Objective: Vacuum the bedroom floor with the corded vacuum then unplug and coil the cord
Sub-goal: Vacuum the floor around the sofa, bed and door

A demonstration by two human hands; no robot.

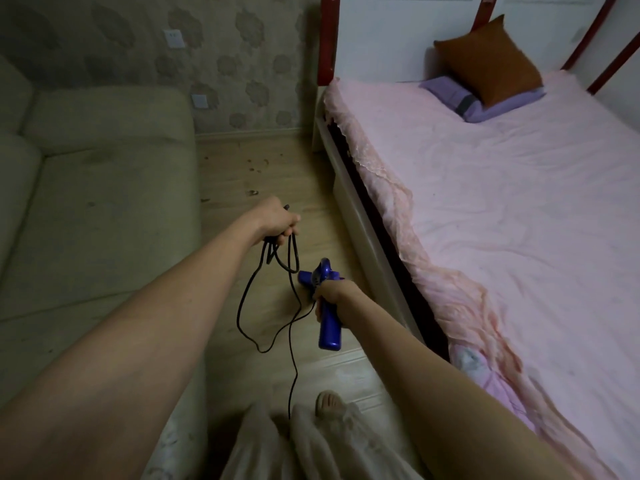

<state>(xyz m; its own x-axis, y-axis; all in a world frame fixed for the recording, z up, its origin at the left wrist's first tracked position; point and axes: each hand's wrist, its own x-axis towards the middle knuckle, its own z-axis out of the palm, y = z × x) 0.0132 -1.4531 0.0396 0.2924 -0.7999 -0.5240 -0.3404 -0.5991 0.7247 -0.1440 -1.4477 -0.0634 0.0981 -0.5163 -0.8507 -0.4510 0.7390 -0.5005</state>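
Vacuum (328, 306): blue handle in right hand (332, 292); black cord (273, 292) loops hanging.

No readable text, label, brand, number or sign anywhere in view; vacuum handle (328, 313) and wall plates (175, 39) show no legible markings.
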